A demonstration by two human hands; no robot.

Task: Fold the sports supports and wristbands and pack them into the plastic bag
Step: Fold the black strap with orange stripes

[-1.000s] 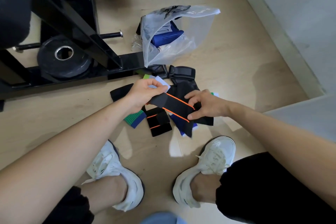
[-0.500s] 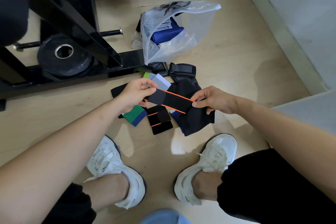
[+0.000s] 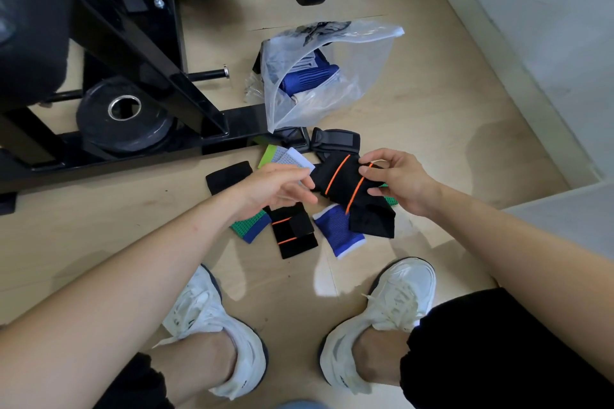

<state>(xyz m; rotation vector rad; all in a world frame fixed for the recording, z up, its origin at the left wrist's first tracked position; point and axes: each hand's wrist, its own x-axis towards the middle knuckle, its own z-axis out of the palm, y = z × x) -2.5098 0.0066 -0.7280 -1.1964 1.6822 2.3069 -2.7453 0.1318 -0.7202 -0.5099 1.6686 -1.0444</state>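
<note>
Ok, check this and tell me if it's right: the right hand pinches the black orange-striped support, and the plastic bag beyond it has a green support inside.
One thing is wrong: the plastic bag holds a blue support, not a green one; the head view shows it through the clear plastic. The rest stands: the right hand pinches the black orange-striped support.

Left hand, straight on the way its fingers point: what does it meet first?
The black orange-striped support that the right hand pinches; the left hand seems nearly on it, though depth is unclear.
</note>
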